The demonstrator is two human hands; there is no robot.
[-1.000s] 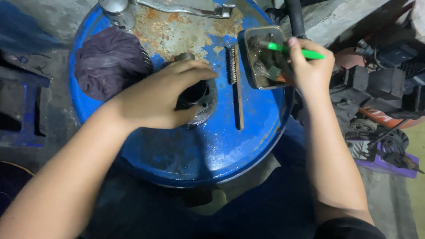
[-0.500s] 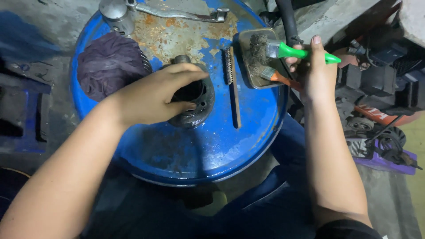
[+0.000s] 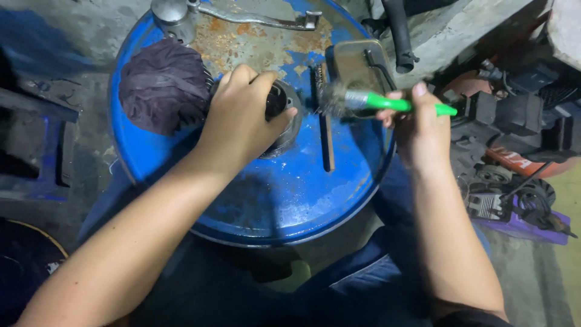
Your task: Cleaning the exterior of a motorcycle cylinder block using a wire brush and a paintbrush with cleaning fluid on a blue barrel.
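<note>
My left hand (image 3: 242, 118) grips a dark round metal engine part (image 3: 283, 115) that rests on the top of a blue rusty drum (image 3: 284, 200). My right hand (image 3: 417, 124) holds a green-handled paintbrush (image 3: 387, 102); its bristles point left, just right of the metal part and above a wire brush (image 3: 324, 121) lying on the drum. A small rectangular metal tray (image 3: 357, 60) sits at the drum's far right edge, behind the paintbrush.
A dark purple rag (image 3: 163, 82) lies on the drum's left. A metal lever with a round end (image 3: 242, 15) lies at the far edge. Engine parts and dark clutter (image 3: 514, 139) fill the floor to the right. My blue trousers (image 3: 357, 284) are below.
My right hand has lifted the paintbrush out of the small tray and swung it left and nearer, toward the metal part. My left hand stays on the part.
</note>
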